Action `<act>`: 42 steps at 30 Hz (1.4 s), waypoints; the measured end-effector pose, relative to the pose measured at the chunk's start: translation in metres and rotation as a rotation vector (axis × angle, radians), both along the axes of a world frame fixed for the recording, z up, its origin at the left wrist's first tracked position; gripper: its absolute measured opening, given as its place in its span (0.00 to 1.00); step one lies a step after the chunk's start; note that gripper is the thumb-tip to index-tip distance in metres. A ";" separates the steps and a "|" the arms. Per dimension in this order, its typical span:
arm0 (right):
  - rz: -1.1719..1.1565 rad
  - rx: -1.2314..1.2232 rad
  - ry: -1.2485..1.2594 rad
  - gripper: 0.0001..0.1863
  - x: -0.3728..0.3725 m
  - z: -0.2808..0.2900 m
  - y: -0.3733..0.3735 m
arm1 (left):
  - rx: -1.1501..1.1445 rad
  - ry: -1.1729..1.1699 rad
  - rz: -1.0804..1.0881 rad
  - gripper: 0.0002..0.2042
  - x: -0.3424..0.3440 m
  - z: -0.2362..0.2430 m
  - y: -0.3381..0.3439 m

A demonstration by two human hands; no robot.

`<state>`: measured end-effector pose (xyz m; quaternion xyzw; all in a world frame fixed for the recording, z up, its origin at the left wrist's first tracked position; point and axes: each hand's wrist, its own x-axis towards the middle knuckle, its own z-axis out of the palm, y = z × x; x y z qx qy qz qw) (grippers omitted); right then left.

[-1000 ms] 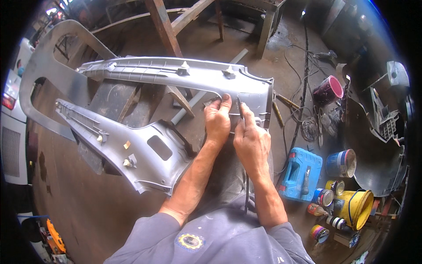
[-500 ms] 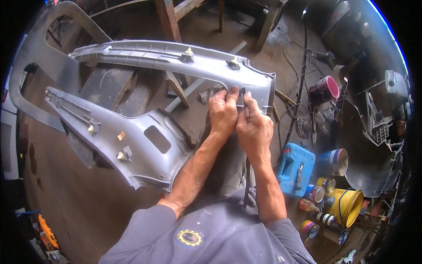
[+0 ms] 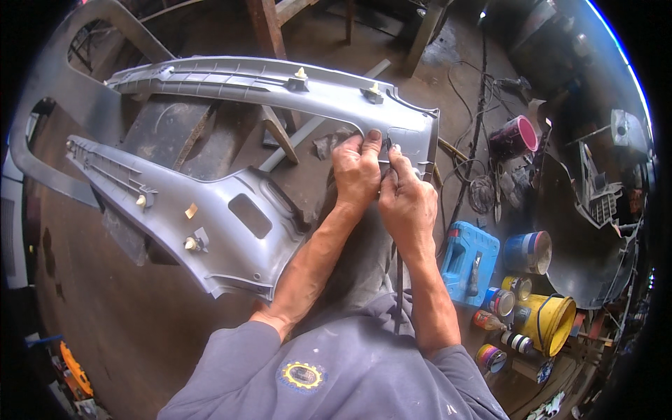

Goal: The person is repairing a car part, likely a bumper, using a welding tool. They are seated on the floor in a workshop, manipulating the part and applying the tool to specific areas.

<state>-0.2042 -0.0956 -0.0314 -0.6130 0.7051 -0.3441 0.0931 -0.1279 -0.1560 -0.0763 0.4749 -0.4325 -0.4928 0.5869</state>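
A long silver-grey plastic car trim panel (image 3: 308, 101) lies with its ribbed, clipped back face up. Near its right end, my left hand (image 3: 357, 171) is closed on the lower edge, thumb on top. Close beside it, my right hand (image 3: 407, 203) pinches a slim, dark-tipped tool (image 3: 388, 143), mostly hidden by the fingers. That tip touches or nearly touches the left side of a faint rectangular outline (image 3: 414, 142) on the panel. Below the right hand hangs a dark cord (image 3: 400, 287). A second trim panel (image 3: 210, 210), with a rectangular opening, lies left of my left forearm.
Both panels rest over a dark support (image 3: 168, 129) beside a large grey frame-like part (image 3: 59, 84). To the right stand a blue tool case (image 3: 470, 262), a yellow bucket (image 3: 553, 325), several paint cans and a pink-rimmed bucket (image 3: 514, 138). Cables (image 3: 479, 126) trail across the floor.
The view has shifted slightly. My right hand and the tool tip sit marginally lower against the panel; my left hand keeps its hold.
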 end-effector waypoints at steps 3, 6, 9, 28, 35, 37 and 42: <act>-0.011 0.012 0.016 0.18 0.000 0.001 -0.003 | -0.013 -0.041 0.020 0.17 0.000 0.003 -0.002; 0.006 0.009 0.006 0.18 -0.002 0.004 -0.001 | 0.000 -0.106 0.011 0.17 0.001 0.000 0.000; 0.002 0.034 0.000 0.18 -0.001 0.008 -0.004 | 0.017 -0.107 0.012 0.17 0.003 0.004 -0.002; 0.006 0.043 0.026 0.18 -0.001 0.009 -0.005 | -0.028 -0.132 0.067 0.18 -0.001 0.001 -0.002; 0.032 -0.027 0.020 0.18 -0.002 0.000 -0.005 | -0.034 -0.112 0.064 0.17 0.000 0.001 -0.002; 0.080 -0.020 0.027 0.19 -0.004 0.004 -0.001 | -0.026 -0.120 0.050 0.17 0.001 0.001 0.002; 0.071 0.000 0.022 0.20 -0.009 0.003 -0.003 | -0.049 -0.098 0.058 0.16 -0.002 0.001 0.000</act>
